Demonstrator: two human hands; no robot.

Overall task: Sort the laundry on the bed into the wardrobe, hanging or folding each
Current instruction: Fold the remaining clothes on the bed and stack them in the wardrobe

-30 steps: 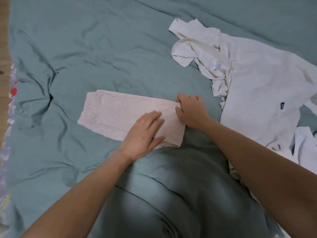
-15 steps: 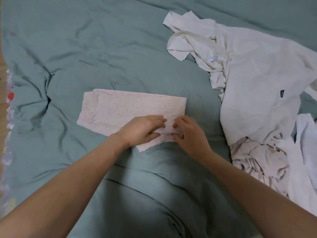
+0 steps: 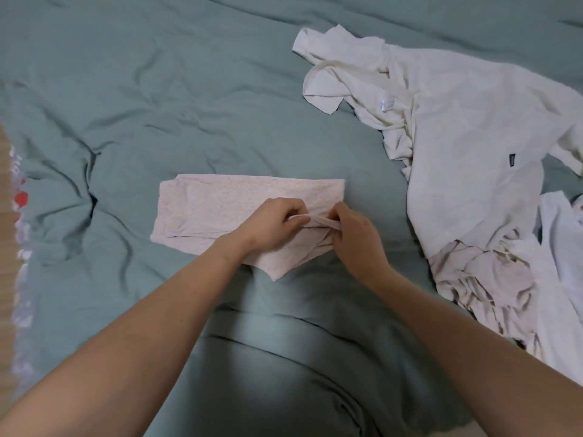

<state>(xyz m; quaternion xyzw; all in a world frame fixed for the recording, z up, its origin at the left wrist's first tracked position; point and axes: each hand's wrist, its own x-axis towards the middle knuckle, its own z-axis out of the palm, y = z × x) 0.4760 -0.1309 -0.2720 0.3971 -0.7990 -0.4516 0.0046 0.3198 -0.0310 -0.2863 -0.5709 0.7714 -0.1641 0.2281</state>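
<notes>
On a rumpled teal bed sheet [image 3: 195, 96], the left hand [image 3: 271, 227] and right hand [image 3: 358, 239] pinch the near edge of a half-folded pale pink speckled garment [image 3: 220, 206], apparently lifting it for another fold; unsorted cream clothes [image 3: 457, 146] lie alongside.

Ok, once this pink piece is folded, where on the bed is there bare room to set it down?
Bare green sheet lies beyond and left of the pink garment. Near the body, between the forearms, is bare too. The right side is crowded: cream sweatshirt, crumpled beige piece, white garment.
</notes>
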